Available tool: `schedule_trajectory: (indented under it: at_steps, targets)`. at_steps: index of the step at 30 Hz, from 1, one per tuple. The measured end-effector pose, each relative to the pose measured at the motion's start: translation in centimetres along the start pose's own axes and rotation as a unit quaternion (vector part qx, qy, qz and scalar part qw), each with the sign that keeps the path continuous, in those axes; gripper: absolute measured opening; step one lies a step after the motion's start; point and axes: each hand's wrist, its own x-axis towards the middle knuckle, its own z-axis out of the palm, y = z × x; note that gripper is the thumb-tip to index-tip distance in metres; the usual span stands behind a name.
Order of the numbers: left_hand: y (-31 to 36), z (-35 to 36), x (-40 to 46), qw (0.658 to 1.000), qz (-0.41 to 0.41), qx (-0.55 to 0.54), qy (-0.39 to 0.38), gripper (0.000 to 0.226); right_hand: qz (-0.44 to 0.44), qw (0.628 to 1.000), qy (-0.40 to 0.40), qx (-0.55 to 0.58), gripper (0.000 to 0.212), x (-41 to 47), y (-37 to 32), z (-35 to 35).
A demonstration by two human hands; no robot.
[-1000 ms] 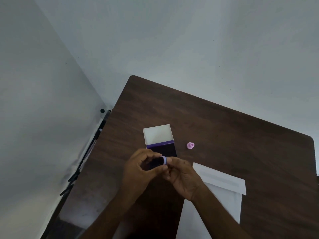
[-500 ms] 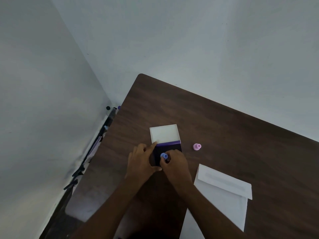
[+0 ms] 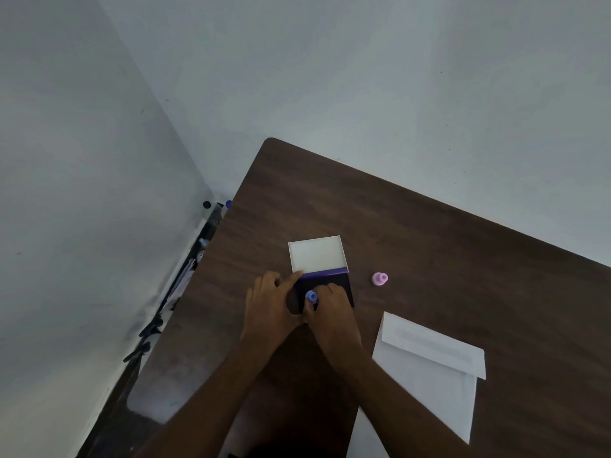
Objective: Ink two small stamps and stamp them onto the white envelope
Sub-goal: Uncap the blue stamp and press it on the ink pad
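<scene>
You are pressing a small blue stamp (image 3: 311, 296) down onto the dark pad of the open ink pad (image 3: 325, 290), with your right hand (image 3: 332, 312) pinching the stamp between fingertips so that its grip is closed around it. The stamp is standing upright, its knob pointing up at you, near the left part of the pad. Your left hand (image 3: 268, 304) is lying flat beside the ink pad's left edge, its forefinger reaching along the purple hinge strip and touching the case; that grip is not wrapping anything, the fingers loosely extended and steadying the case.

The ink pad's white lid (image 3: 317, 254) is lying folded back on the far side of the pad, flat on the dark wooden surface (image 3: 463, 259). The second stamp, a pink one (image 3: 379, 278), is sitting by itself on the surface to the right of the ink pad, apart from it and from both hands. The white envelope (image 3: 426, 375) is lying flat to the right of your right forearm, flap open toward the far side, nearer to you than the pink stamp. It is showing no marks that can be made out.
</scene>
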Motion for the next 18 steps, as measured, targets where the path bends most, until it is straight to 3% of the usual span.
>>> schedule_trajectory:
  at_steps: [12, 18]
  targets:
    - [0.2, -0.1, 0.1, 1.0, -0.005, 0.002, -0.002, 0.092, 0.033, 0.999, -0.012, -0.008, 0.039, 1.2, -0.4, 0.2]
    - [0.4, -0.2, -0.1, 1.0, 0.0, 0.003, -0.003, 0.091, -0.002, 1.0, 0.007, -0.013, 0.04, 0.4, 0.3, 0.7]
